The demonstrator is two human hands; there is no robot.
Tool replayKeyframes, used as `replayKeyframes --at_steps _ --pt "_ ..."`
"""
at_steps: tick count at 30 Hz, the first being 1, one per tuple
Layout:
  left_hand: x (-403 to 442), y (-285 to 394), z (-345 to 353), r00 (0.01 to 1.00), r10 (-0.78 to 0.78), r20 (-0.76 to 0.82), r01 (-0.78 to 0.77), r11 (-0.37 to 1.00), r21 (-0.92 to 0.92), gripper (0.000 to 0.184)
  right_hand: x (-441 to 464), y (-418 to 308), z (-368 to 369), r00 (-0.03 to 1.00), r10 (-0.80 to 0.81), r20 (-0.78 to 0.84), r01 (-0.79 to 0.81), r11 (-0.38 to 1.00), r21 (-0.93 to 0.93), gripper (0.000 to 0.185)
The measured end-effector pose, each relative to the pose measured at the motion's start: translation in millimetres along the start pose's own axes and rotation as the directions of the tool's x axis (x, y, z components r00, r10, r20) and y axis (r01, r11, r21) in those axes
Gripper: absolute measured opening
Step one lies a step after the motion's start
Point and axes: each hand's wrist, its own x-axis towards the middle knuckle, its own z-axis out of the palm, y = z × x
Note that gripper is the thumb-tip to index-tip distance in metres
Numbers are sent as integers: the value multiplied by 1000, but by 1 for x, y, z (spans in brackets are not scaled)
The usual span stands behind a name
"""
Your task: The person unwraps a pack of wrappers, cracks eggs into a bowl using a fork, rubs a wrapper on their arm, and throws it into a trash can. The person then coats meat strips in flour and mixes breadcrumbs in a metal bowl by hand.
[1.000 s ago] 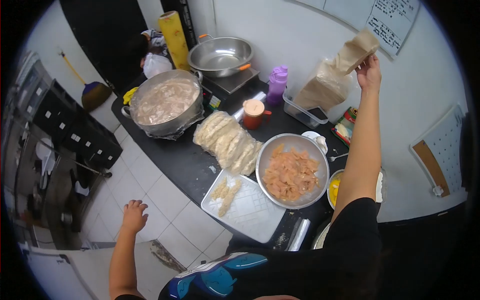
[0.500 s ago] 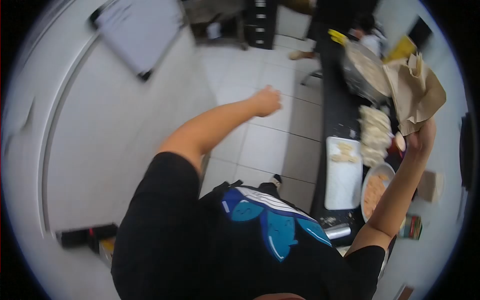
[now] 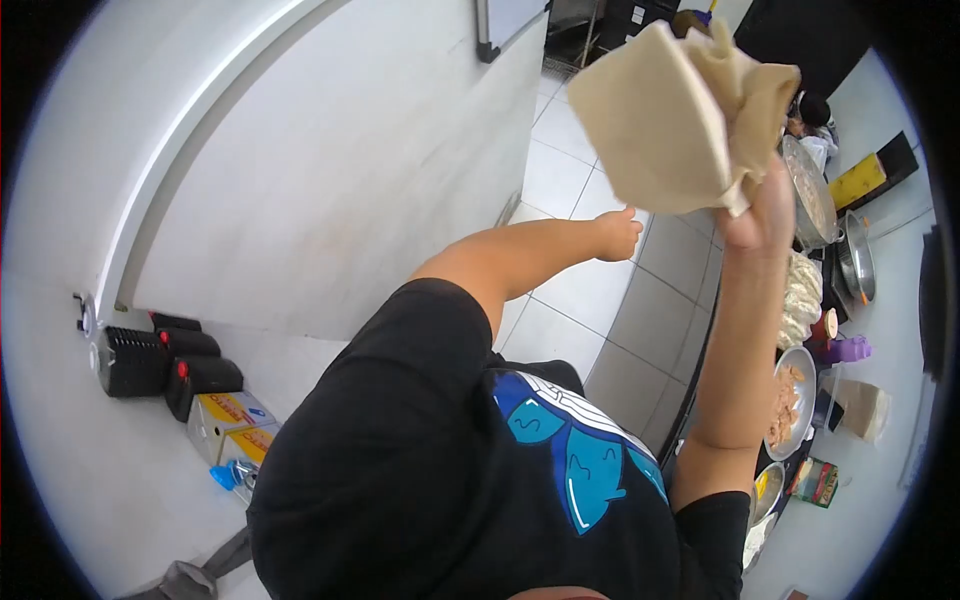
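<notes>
My right hand (image 3: 757,215) is raised at the upper right, its fingers closed on the lower edge of a bunch of brown paper (image 3: 655,125). The paper has a broad flat sheet on the left and crumpled folds on the right. It hides part of the floor and the room behind it. My left hand (image 3: 618,236) hangs over the tiled floor with its fingers curled in, and nothing shows in it.
Along the right, a counter carries a large pot (image 3: 815,205), pale dough-like pieces (image 3: 800,300), an oval bowl of pinkish filling (image 3: 795,415) and a purple item (image 3: 850,349). A white wall (image 3: 300,180) runs on my left. Black jugs (image 3: 205,385) and a carton (image 3: 225,420) stand behind.
My view has turned leftward. The brown paper in my right hand has swung away from the counter, toward the middle over the floor. My left hand stays low and curled.
</notes>
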Motion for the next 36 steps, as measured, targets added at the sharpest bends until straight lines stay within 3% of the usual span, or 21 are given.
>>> replayKeyframes --at_steps 1,2,3,4,9,11,12,15,17,18,21,23,25,27,31,36 --pt "5 1 -8 1000 7 -11 -7 999 32 18 0 9 -7 996 0 -93 -4 999 -43 31" --pt "8 4 -12 1000 9 -25 -7 998 63 18 -5 20 -7 997 81 13 -81 997 12 31" --pt "27 11 13 989 -42 -143 44 999 12 18 -6 29 4 996 87 -24 -86 995 44 31" --pt "24 14 -2 995 -12 -104 18 998 56 18 -6 38 19 994 92 -64 -87 993 75 31" --pt "26 45 -58 995 19 -96 -12 997 82 18 -34 49 135 946 106 307 -214 914 345 28" --pt "33 58 -68 995 35 -93 -28 996 81 18 -52 48 152 982 150 115 -174 955 238 29" --pt "38 60 -72 995 40 -91 -32 996 81 18 -66 44 162 975 152 -161 -138 986 93 29" --pt "37 63 -79 997 33 -77 -28 998 61 18 -82 46 99 926 120 -359 -148 988 -52 26" --pt "34 63 -85 998 21 -59 -19 999 50 18 -90 43 67 888 12 -459 -161 945 -286 24" --pt "32 66 -88 998 14 -57 -12 999 39 18 -94 42 56 865 -46 -499 -178 902 -393 24" --pt "26 76 -96 999 -20 -49 20 1000 -2 18 -104 51 49 978 -113 -177 -107 458 -883 26" --pt "27 90 -101 997 -59 -45 56 997 -62 18 -105 66 51 979 15 202 197 166 -966 26" --pt "26 93 -109 996 -93 -15 91 990 -103 18 -105 74 69 883 418 214 144 192 -971 27" --pt "36 108 -121 996 -90 -18 86 983 -164 18 -101 94 68 616 643 454 164 459 -873 30" --pt "50 123 -140 996 -87 -30 78 971 -225 18 -91 120 82 221 764 606 30 616 -787 38" --pt "45 134 -153 994 -98 -41 83 959 -272 18 -88 155 123 136 753 644 148 627 -765 44"
